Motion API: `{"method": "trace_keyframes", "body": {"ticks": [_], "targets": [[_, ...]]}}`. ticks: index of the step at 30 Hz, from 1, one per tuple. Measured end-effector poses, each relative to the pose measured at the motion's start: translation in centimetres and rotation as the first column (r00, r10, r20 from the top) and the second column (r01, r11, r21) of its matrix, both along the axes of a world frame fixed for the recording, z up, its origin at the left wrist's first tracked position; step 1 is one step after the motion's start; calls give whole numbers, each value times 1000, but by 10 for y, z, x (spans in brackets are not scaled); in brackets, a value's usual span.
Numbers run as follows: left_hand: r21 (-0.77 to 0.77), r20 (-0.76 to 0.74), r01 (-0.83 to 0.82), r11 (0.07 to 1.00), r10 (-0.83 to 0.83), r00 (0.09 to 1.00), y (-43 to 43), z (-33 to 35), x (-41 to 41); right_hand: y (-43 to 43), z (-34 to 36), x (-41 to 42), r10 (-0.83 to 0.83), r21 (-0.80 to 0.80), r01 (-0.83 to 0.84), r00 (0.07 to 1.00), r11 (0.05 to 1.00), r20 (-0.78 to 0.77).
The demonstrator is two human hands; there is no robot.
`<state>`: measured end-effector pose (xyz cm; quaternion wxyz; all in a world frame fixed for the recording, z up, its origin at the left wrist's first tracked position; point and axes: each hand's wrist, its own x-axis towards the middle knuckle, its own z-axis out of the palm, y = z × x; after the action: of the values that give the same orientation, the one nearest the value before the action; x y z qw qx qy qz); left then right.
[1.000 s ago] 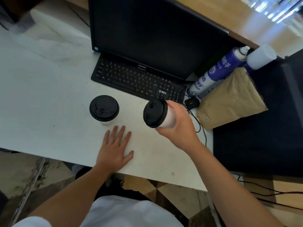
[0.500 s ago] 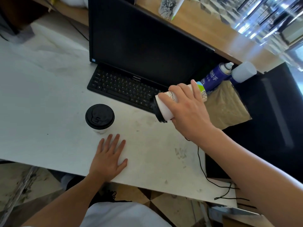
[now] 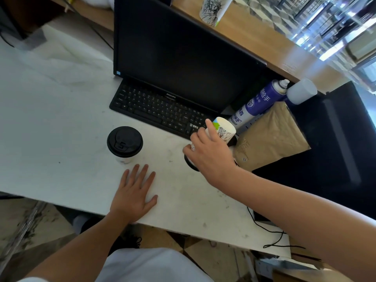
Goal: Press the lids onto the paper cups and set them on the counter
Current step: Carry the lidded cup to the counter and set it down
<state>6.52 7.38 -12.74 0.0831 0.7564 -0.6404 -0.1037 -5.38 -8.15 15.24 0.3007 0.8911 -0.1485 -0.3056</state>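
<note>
A white paper cup with a black lid (image 3: 124, 141) stands upright on the white counter (image 3: 61, 139), left of centre. My right hand (image 3: 211, 157) grips a second white printed cup (image 3: 222, 128), turned over with its black lid down by the counter and its base pointing up and away. Most of that lid is hidden under my fingers. My left hand (image 3: 134, 192) lies flat and spread on the counter just in front of the standing cup, holding nothing. A third printed cup (image 3: 214, 9) stands on the wooden ledge behind the monitor.
A black monitor (image 3: 183, 53) and keyboard (image 3: 158, 110) fill the back of the counter. To the right lie a blue spray can (image 3: 262, 98), a white cap (image 3: 302, 90) and a brown paper bag (image 3: 270, 137). A black cable (image 3: 270, 233) trails off the counter's front right edge.
My right hand has tipped the lidded cup further over and brought it down toward the counter beside the keyboard. My left hand has stayed flat; the view has shifted.
</note>
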Motion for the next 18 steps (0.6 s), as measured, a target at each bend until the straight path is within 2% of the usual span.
{"method": "trace_keyframes", "body": {"ticks": [7,12,18], "targets": [[-6,2,-1,1000,1,1000,1,0,0,7,-2,1,28,14,-28,1000,1000,14],[-4,10,-2,1000,2,1000,0,1,0,6,-3,-3,-13,29,12,999,1000,34],[32,17,-1,999,0,1000,0,3,1,-10,14,-15,-197,145,167,953,975,229]]}}
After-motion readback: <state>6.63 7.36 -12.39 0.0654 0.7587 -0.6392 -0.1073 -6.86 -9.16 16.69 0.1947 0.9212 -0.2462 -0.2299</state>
